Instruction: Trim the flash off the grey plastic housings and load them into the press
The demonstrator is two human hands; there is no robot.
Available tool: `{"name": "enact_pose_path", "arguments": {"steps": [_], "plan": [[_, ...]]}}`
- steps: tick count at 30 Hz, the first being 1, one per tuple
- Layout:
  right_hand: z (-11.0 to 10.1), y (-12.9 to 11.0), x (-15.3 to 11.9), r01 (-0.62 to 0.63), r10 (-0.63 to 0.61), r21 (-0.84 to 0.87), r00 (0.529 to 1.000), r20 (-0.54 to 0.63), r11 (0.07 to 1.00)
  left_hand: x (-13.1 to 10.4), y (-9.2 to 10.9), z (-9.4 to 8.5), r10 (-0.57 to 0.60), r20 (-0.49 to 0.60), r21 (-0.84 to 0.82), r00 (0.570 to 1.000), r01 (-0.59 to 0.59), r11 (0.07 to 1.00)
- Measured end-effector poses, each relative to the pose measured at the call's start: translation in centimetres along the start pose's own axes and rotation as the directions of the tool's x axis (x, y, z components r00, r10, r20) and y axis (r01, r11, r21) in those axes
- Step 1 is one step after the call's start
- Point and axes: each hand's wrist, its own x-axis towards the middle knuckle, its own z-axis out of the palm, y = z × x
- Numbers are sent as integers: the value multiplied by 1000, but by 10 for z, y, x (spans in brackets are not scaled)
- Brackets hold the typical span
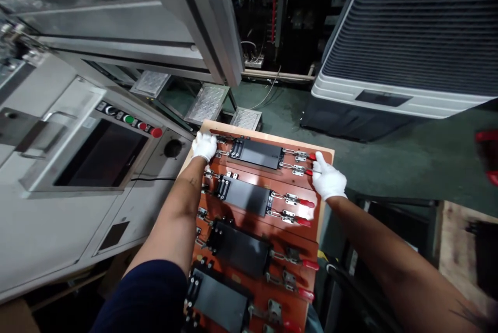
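A reddish-brown fixture board (294, 194) carries several dark flat rectangular plates in rows, held by toggle clamps at both ends. In the farthest row lies one black plate (259, 153). My left hand (205, 146), in a white glove, is closed over the left-end toggle clamps (222, 153) of that row; their handles are hidden under it. At the right end, my gloved right hand (329, 177) has its fingers around the red handles of the toggle clamps (299, 171). Nearer me, the second row's plate (249, 195) sits between clamps with red handles (305, 203).
To the left stands a grey machine with a control panel and dark screen (103, 154). Metal steps (208, 102) are beyond the board. A large grey-and-white louvred unit (389, 97) stands at the far right on the green floor. A wooden surface (455, 239) is at the right.
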Motion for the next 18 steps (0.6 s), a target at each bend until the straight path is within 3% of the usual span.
{"name": "enact_pose_path", "arguments": {"steps": [3,7,10,18], "plan": [[2,2,1,-4,4,22,1000,15,1000,-12,-10,-7,-59,52,35,997,58,998],[3,1,1,-1,0,47,1000,31,999,-45,-29,-7,-192,114,99,975,181,978],[1,0,0,8,-9,53,1000,20,999,-63,-39,-6,-223,191,128,956,202,971],[-2,1,0,36,-39,87,999,28,996,-72,-47,-35,-253,197,142,947,227,963]]}}
